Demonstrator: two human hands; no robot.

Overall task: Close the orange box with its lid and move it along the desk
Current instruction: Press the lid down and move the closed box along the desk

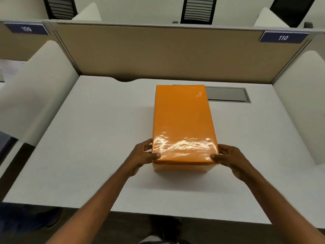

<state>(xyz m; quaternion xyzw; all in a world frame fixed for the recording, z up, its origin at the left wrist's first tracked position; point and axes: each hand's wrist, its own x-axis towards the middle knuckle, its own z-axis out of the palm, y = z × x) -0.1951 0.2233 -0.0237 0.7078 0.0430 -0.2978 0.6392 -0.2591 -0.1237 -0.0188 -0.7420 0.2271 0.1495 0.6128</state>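
Between the two thumbs, head view: orange box (183, 124) sits mid-desk (88, 138), lid (182, 111) on, left hand (140, 156) and right hand (230, 160) clamping its near corners. Glossy wrap looks slippery; box probably light and stiff, so grip low on the side walls under the fingers, not the lid.

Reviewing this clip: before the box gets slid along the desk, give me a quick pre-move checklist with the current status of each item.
1. Lid on the box: ok, it covers the top.
2. Lid fully seated at the far end: cannot tell.
3. Left hand grip on the near left corner: ok.
4. Right hand grip on the near right corner: ok.
5. Desk to the left free of objects: ok.
6. Far end overlaps the grey cable tray: not ok if pushed forward.
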